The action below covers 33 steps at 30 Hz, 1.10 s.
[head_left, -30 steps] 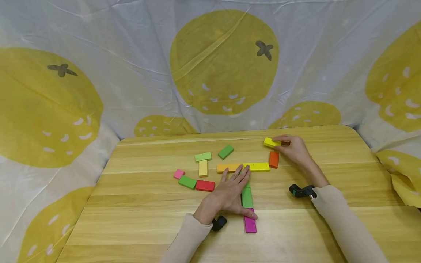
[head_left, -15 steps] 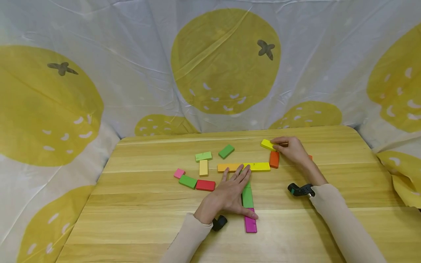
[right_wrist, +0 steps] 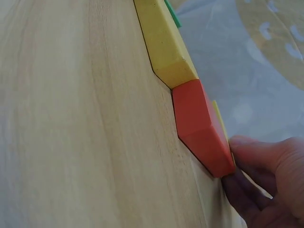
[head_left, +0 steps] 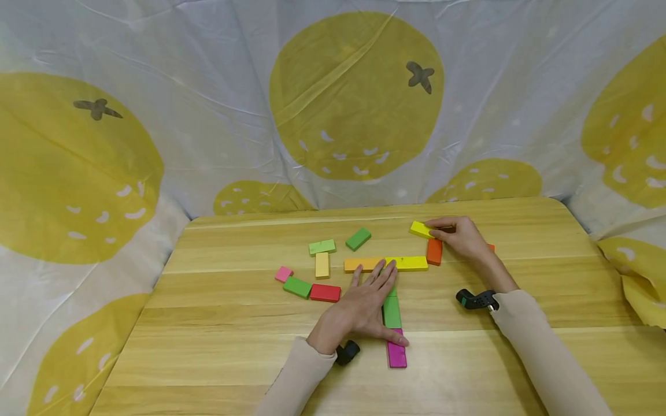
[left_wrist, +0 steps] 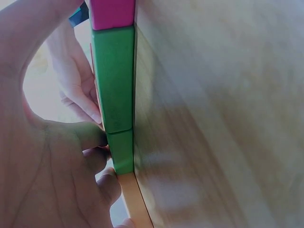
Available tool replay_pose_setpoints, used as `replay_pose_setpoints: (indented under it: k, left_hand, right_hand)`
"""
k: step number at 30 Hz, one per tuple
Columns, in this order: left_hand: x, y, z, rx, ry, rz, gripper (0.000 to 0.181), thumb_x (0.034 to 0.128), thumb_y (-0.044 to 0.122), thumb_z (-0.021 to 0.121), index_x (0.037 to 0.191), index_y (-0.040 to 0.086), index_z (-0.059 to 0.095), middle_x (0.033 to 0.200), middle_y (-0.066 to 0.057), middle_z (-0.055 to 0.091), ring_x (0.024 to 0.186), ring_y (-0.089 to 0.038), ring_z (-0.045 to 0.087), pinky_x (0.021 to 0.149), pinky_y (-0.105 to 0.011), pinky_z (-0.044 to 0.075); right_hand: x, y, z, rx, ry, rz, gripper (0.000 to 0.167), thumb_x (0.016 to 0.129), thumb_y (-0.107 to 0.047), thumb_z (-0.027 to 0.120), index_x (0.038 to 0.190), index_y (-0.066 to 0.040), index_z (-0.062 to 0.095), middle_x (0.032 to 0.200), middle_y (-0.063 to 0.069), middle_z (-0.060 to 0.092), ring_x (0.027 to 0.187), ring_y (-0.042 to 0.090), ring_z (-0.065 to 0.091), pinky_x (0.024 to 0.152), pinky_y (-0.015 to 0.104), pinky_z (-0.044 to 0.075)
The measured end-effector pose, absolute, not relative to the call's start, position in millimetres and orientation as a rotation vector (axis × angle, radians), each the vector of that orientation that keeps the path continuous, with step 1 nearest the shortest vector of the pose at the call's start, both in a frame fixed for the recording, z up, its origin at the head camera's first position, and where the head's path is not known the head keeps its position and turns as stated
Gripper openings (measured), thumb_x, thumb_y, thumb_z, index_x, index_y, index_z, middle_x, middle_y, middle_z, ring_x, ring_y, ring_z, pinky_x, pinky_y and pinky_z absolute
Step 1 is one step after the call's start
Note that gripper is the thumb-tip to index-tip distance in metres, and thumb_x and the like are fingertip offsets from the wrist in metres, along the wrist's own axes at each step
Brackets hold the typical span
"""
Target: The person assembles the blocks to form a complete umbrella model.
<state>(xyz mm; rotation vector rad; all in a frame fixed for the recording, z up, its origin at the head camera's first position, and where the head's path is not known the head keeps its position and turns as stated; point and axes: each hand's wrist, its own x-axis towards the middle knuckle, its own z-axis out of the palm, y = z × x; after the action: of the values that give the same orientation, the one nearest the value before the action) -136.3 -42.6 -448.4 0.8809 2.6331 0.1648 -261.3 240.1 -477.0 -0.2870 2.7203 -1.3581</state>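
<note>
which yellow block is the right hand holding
The far yellow block, pinched by the right hand; the near yellow block lies by the left hand's fingertips.

Creased white cloth (head_left: 208, 150) printed with big yellow fruit (head_left: 359, 98), some bearing a dark star-shaped stem mark (head_left: 420, 77) and pale curved flecks, hangs behind and to either side of a light wooden table (head_left: 198, 346) with streaked grain and rounded far corners.

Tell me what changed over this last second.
The right hand moved the far yellow block, pinched throughout, leftward and slightly nearer; nothing was newly grasped or released. The left hand stayed beside the column of green blocks, and the magenta block and orange-red block kept their places.
</note>
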Motion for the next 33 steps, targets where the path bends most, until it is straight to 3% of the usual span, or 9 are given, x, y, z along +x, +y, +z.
replay_pose_setpoints:
  k: [33]
  left_hand:
    - [-136.2, -42.0, -448.7, 0.869, 2.629, 0.161, 0.138, 0.0725, 0.085, 0.07, 0.168, 0.014, 0.0, 0.176, 0.004, -0.007, 0.163, -0.018, -0.009, 0.131, -0.059, 0.001]
  right_hand:
    - [-261.0, 242.7, -478.9, -0.42, 2.727, -1.373, 0.029, 0.103, -0.014, 0.065, 0.13, -0.005, 0.073, 0.135, 0.022, 0.068, 0.129, 0.039, 0.062, 0.086, 0.001, 0.042]
